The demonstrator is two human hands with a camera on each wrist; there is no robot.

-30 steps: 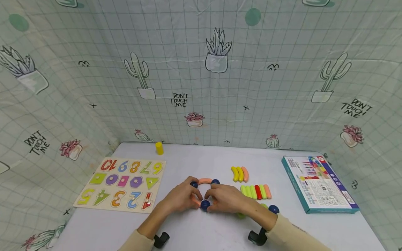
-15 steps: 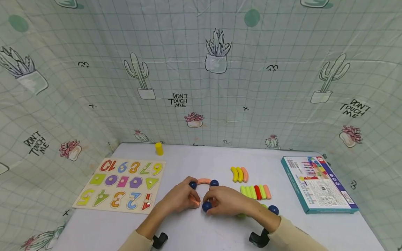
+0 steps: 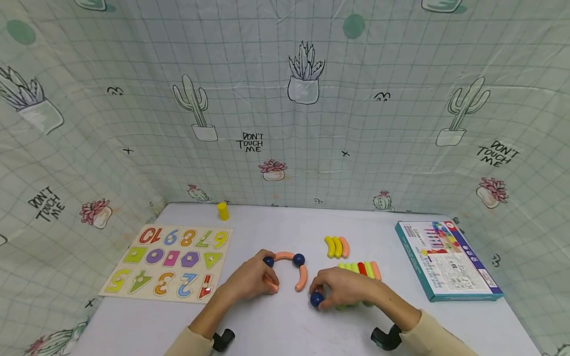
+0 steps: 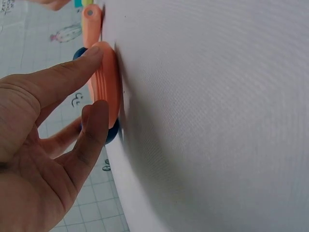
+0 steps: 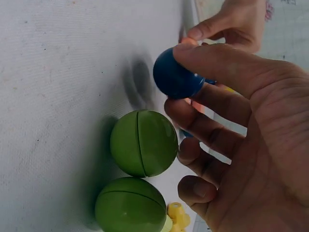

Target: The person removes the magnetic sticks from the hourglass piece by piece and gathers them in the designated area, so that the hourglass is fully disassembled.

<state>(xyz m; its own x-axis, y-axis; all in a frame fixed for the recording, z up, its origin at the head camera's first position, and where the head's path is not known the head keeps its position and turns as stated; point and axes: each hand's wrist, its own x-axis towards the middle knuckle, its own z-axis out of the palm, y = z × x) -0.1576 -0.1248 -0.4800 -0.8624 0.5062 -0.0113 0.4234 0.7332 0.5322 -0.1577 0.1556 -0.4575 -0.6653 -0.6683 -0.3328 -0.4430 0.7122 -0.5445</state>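
Note:
My left hand [image 3: 251, 278] pinches a curved orange stick [image 4: 110, 79] between thumb and fingers, low over the white table. A blue ball [image 3: 268, 261] is at that stick's far end, partly behind the fingers. From there an orange stick [image 3: 284, 255] runs to a second blue ball [image 3: 299, 259], and another curved orange stick [image 3: 301, 278] hangs toward the near side. My right hand [image 3: 342, 287] holds a loose blue ball [image 5: 176, 75] between thumb and fingertips, apart from the others. Close by those fingers lie two green balls [image 5: 144, 143] in the right wrist view.
Behind my right hand lies a row of green, red and orange sticks [image 3: 362, 269]. Yellow and orange curved sticks [image 3: 337, 246] lie farther back. A flat box [image 3: 447, 259] is at right, a number board [image 3: 166, 262] at left, and a yellow cylinder [image 3: 223, 211] at the back.
My right hand has pulled the blue ball away from the orange stick's end and carried it right, baring the right-hand curved stick. My left hand keeps its grip, shifting slightly left.

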